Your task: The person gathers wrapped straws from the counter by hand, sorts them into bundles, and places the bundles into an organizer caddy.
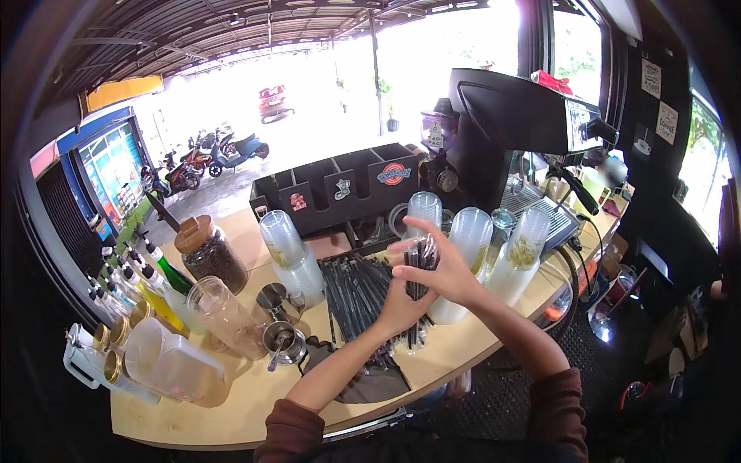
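Note:
Upright between my two hands is a bundle of black wrapped straws (417, 258), its clear wrapper ends poking out at the top and bottom. My left hand (407, 309) closes around the lower part of the bundle. My right hand (449, 270) holds it higher up, thumb across the front and fingers partly extended behind. Below and left of my hands, a wide pile of more wrapped black straws (355, 289) is spread on the wooden counter (255, 397), partly over a dark cloth or bag (363, 386).
Stacks of clear plastic cups (297, 274) stand left and right (471, 235) of my hands. Metal jugs (284, 342), a plastic pitcher (174, 363), a jar of dark beans (208, 258) and syrup bottles (158, 297) crowd the left. A black organizer (340, 189) and espresso machine (525, 116) stand behind.

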`<state>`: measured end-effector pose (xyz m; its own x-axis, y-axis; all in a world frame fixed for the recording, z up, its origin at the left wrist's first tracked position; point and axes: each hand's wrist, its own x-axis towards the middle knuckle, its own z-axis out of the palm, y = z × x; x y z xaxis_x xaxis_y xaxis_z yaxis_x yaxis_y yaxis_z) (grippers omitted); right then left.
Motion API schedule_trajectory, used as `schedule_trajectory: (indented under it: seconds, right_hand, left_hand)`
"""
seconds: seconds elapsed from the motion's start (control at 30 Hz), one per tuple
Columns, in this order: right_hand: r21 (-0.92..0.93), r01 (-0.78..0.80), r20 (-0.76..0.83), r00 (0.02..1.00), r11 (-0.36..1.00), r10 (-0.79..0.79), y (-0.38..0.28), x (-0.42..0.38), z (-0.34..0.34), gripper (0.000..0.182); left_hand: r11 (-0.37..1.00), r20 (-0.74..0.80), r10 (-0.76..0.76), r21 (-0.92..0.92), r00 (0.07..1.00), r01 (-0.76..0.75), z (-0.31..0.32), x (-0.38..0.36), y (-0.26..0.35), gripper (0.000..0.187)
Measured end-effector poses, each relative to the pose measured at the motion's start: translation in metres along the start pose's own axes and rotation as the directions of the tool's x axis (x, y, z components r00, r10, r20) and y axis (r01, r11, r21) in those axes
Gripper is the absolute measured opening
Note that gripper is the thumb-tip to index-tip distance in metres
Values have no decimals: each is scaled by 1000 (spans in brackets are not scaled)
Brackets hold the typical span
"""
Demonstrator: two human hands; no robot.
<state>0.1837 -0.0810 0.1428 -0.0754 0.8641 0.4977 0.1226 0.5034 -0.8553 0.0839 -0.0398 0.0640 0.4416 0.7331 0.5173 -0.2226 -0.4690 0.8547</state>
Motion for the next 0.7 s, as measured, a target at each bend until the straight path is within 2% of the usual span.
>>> schedule_trajectory:
  seconds: [0.03, 0.07, 0.1, 0.13, 0.2, 0.27, 0.4, 0.47, 0.5, 0.57, 0.6, 0.63, 0.7]
  right_hand:
    - [0, 0, 0, 1000, 1000, 0, 0, 1, -1, 52]
    - [-12, -22, 49, 999, 1000, 22, 1, 3, -2, 42]
    - [-24, -43, 98, 994, 999, 45, 1, 4, -3, 33]
    - [-23, -43, 99, 994, 999, 45, 2, 5, -3, 33]
    - [103, -139, 95, 987, 985, 130, 2, 9, -1, 15]
    - [133, -139, 77, 989, 981, 129, 0, 13, 1, 11]
    - [221, -83, 6, 996, 972, 84, -20, 34, 0, 6]
    - [234, -24, -29, 999, 972, 32, -37, 53, -7, 5]
    - [248, 31, -72, 997, 968, -13, -44, 65, -11, 4]
    - [312, 87, -130, 990, 946, -48, -57, 94, -18, 4]
    - [335, 110, -133, 989, 936, -68, -60, 108, -24, 3]
    - [343, 159, -168, 980, 926, -106, -61, 126, -30, 4]
    - [259, 215, -238, 959, 942, -154, -59, 165, -42, 4]
  left_hand:
    - [999, -13, 43, -5, 999, -43, 2, 2, -2, 21]
    - [996, -27, 85, -8, 996, -85, 2, 4, -1, 22]
    - [996, -29, 85, -8, 996, -85, 3, 5, 0, 22]
    - [995, -23, 82, -46, 996, -83, 4, 5, 2, 23]
    - [993, -17, 80, -84, 997, -81, 3, 6, 5, 24]
    - [993, 170, -94, -53, 981, 104, -4, 10, 7, 28]
    - [994, 266, -68, -63, 962, 88, -19, 24, 29, 32]
    - [990, 347, -100, 129, 933, 58, -31, 36, 53, 41]
    - [990, 339, -95, 134, 936, 51, -37, 43, 58, 41]
    - [994, 271, 58, 73, 961, -81, -52, 57, 67, 52]
    - [981, 254, -45, 192, 966, -5, -62, 65, 80, 63]
    - [918, 182, -33, 395, 983, -42, -73, 74, 81, 67]
    - [896, 114, -19, 443, 993, -34, -95, 97, 78, 69]
